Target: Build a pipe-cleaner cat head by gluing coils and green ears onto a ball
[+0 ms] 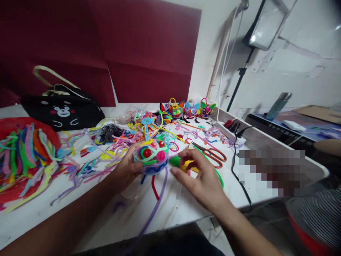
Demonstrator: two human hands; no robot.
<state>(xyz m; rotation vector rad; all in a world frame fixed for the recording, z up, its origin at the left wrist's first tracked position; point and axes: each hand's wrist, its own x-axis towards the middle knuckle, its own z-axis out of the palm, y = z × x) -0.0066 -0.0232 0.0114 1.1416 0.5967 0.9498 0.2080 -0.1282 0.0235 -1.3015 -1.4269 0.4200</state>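
My left hand (133, 161) is closed around a round lion-head ornament (151, 158) made of coloured pipe cleaners, with two red button-like eyes facing up. A long purple pipe cleaner (156, 209) hangs down from beside it toward the table edge. My right hand (198, 174) is just right of the ornament, apart from it, its fingers bent and spread with nothing seen between them. Partly hidden behind that hand are a green piece (174, 161) and a yellow piece (189, 165). Orange-handled scissors (214, 156) lie beyond the right hand.
Finished ornaments (177, 109) stand in a row at the back. Loose pipe cleaners are heaped left and centre, beside a red bag (50, 129) full of strips. A black bag (64, 110) leans on the wall. A black cable (234, 174) crosses the table's right side.
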